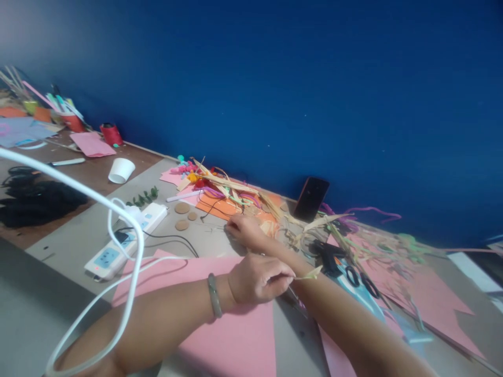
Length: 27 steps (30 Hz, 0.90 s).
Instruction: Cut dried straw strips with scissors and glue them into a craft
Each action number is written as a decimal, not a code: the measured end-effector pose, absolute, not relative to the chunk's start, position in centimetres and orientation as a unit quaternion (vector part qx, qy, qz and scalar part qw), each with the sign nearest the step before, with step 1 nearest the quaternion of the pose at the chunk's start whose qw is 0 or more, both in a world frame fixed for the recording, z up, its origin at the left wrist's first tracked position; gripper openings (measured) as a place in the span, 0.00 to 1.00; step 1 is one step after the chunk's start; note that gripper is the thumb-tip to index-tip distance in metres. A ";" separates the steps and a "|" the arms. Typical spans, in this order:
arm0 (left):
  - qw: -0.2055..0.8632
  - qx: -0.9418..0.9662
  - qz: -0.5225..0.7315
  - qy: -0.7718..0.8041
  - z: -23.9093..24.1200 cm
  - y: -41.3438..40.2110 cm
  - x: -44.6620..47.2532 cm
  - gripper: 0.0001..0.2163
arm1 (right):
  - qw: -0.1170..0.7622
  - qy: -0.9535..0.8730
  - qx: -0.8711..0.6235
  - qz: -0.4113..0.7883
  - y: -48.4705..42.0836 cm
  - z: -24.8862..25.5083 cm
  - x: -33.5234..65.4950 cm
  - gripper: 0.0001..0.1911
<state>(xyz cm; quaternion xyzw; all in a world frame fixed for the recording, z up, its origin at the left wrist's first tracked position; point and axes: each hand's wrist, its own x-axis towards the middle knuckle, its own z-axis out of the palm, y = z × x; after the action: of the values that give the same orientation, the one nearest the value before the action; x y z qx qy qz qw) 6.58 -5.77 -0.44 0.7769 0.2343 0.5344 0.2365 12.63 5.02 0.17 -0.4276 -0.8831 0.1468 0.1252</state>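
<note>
My left hand [261, 277], a bangle at its wrist, is closed in a pinch above the pink paper [236, 335]. From its fingertips a small pale dried leaf [313, 274] points right on a thin stem. My right arm crosses behind it, reaching left. The right hand [247, 230] is low by the table with its fingers curled; thin twigs [214, 229] show just left of them, and what the fingers hold is hidden. Dried husk strips [228, 182] lie in a pile beyond, on orange paper [212, 207].
A white power strip [126, 246] lies to the left, with a white cable [137, 262] looping across the near view. Wooden discs [182, 225], a paper cup [121, 170], a glue gun [329, 256], scissors [361, 280] and a phone [312, 199] against the blue wall stand around.
</note>
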 end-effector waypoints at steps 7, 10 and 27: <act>0.240 0.785 0.517 0.243 -0.4 -5.6 6.6 0.10 | 0.172 -0.850 -0.458 0.193 6.4 -0.8 13.3 0.08; 0.239 0.784 0.521 0.239 -0.5 -5.5 6.6 0.10 | 0.181 -0.846 -0.455 0.209 6.7 -0.9 13.4 0.09; 0.217 0.798 0.511 0.237 -0.9 -5.6 6.6 0.11 | 0.085 -0.908 -0.395 0.108 5.8 0.7 13.3 0.08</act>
<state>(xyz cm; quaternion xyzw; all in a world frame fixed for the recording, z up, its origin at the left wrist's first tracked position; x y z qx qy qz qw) 6.61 -5.62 -0.94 0.7976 0.2368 0.5106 0.2169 13.28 5.84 0.73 -0.3952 -0.9082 0.1081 0.0848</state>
